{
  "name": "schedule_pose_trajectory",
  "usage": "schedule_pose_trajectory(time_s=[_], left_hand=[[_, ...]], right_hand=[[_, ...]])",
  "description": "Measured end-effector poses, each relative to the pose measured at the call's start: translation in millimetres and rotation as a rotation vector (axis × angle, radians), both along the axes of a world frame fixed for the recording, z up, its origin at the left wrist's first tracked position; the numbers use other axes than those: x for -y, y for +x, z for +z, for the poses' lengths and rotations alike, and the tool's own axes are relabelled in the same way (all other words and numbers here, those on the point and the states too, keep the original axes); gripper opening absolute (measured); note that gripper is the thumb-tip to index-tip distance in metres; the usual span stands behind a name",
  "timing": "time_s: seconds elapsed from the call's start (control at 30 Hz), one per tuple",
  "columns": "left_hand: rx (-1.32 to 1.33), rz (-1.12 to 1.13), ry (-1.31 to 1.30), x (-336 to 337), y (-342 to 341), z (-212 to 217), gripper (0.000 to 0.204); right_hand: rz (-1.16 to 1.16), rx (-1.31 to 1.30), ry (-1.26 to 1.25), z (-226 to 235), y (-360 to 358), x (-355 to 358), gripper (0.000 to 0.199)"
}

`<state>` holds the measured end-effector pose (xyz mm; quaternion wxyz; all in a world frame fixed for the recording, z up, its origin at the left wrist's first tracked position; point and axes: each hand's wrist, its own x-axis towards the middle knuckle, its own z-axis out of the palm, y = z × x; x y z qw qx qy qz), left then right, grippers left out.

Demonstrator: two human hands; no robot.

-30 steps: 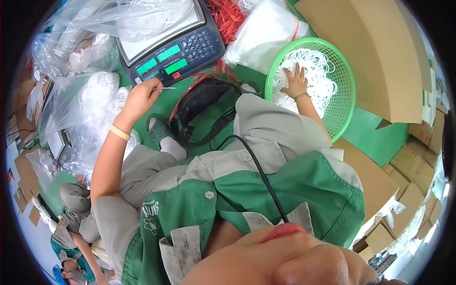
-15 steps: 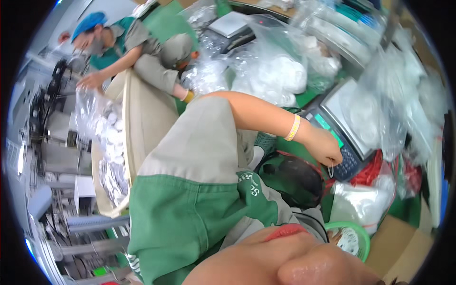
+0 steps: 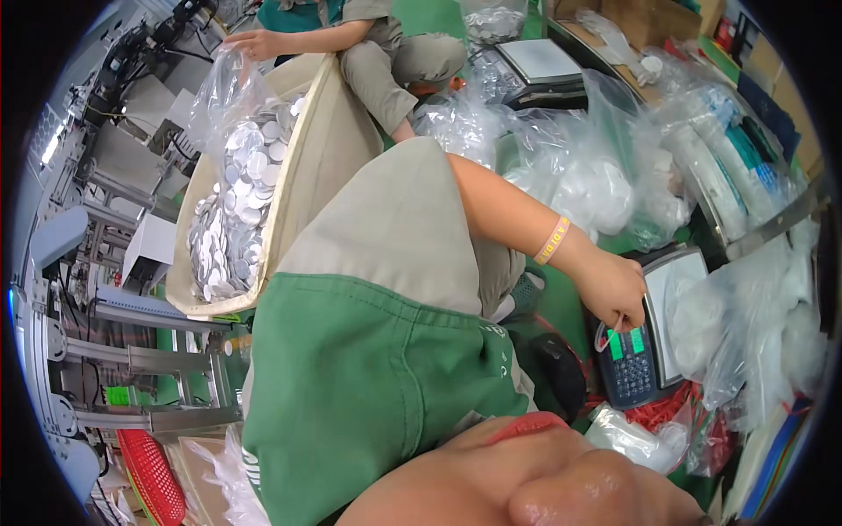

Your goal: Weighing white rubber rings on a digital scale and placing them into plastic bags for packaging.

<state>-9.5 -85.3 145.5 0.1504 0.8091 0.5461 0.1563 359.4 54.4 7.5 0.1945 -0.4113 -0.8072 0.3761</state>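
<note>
My left hand (image 3: 611,287) is closed in a pinch, with a pale band round its wrist. From its fingertips hangs a thin white loop (image 3: 600,340), too fine to tell its kind. The hand is over the near-left corner of a dark digital scale (image 3: 628,386) with green displays and a keypad. On the scale's plate lies a clear plastic bag (image 3: 697,307) of whitish pieces, blurred by the film. Red strands (image 3: 658,412) bunch up below the scale beside a clear plastic packet (image 3: 627,438). My right hand is out of sight.
A cream bin (image 3: 311,167) of silver discs (image 3: 254,167) stands at left. A co-worker's hand (image 3: 254,44) holds a clear bag (image 3: 224,101) over it. Another scale (image 3: 539,66) and several filled bags (image 3: 570,175) are farther back. Metal framing (image 3: 149,359) and a red basket (image 3: 151,478) are at left.
The whole view has swung, so the bin and co-worker appear farther right and higher. My left hand, still pinching the loop, is now beside the scale's displays. The green basket has left the view.
</note>
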Motion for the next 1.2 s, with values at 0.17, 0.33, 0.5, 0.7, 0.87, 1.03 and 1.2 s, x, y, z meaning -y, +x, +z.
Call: schedule_pose_trajectory(time_s=[0.17,0.33,0.5,0.7,0.87,1.03,1.2], left_hand=[[0.319,0.124,-0.19,-5.6,2.3,1.2,0.016],[0.387,0.076,-0.286,-35.3,-6.9,-3.8,0.025],[0.402,0.145,-0.491,-11.2,-10.7,23.9,0.022],[0.339,-0.047,-0.496,-22.2,11.8,28.4,0.019],[0.293,-0.025,-0.487,-5.5,8.6,29.1,0.014],[0.256,-0.051,-0.438,-5.7,5.2,25.0,0.012],[0.221,0.028,-0.305,-4.5,-7.2,24.3,0.01]], right_hand=[[0.228,-0.032,-0.203,52.7,-52.4,-8.5,0.033],[0.274,-0.1,-0.276,130.5,-65.3,-39.6,0.03],[0.414,-0.34,-0.361,196.8,-126.4,-97.2,0.027],[0.204,-0.483,-0.203,215.8,-175.6,-146.6,0.034],[0.311,0.196,-0.127,146.3,-240.3,-188.7,0.03],[0.03,0.647,0.647,113.7,-243.1,-233.8,0.03],[0.198,0.275,0.544,141.7,-227.3,-224.8,0.027]])
